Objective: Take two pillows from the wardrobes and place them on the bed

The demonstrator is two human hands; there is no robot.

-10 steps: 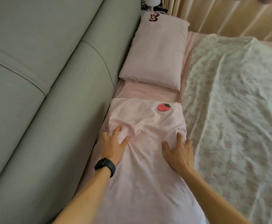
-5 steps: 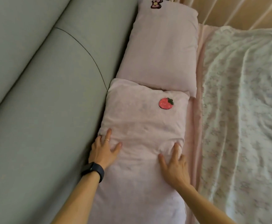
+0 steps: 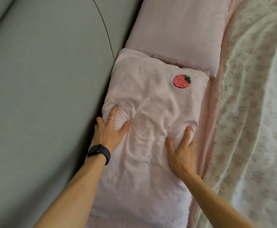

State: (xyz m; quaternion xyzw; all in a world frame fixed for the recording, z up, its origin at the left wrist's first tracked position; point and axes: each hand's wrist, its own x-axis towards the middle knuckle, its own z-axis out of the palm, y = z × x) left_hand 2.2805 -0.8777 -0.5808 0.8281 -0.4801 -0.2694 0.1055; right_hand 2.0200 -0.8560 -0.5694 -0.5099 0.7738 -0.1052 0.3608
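Pillows are seen lying end to end along the left edge of the bed, against a grey-green padded headboard (image 3: pixel 44 96). The near pillow (image 3: pixel 150 120), pale pink and heavily creased, is marked by a red strawberry patch (image 3: pixel 182 81) close to its far right corner. The far pillow (image 3: pixel 180 30), of the same pale pink, is set just beyond it, and the far edge of the near pillow is laid touching, slightly over, the near edge of the far one.

Both hands are pressed onto the near pillow with fingers spread. The left hand (image 3: pixel 109 130) is placed at the pillow's left edge, beside the headboard; its fingers are dug into the fabric so that a bulge is bunched between thumb and forefinger, though nothing is lifted. A thin ring (image 3: pixel 111 119) is worn on one finger and a dark watch (image 3: pixel 99 153) on the wrist. The right hand (image 3: pixel 182 152) is laid open near the pillow's right edge, fingertips sunk into the cover, nothing enclosed.

To the right, a pink sheet (image 3: pixel 216 99) is exposed in a narrow strip, and beyond it a pale floral blanket (image 3: pixel 252 112) is spread, rumpled, over the rest of the bed.
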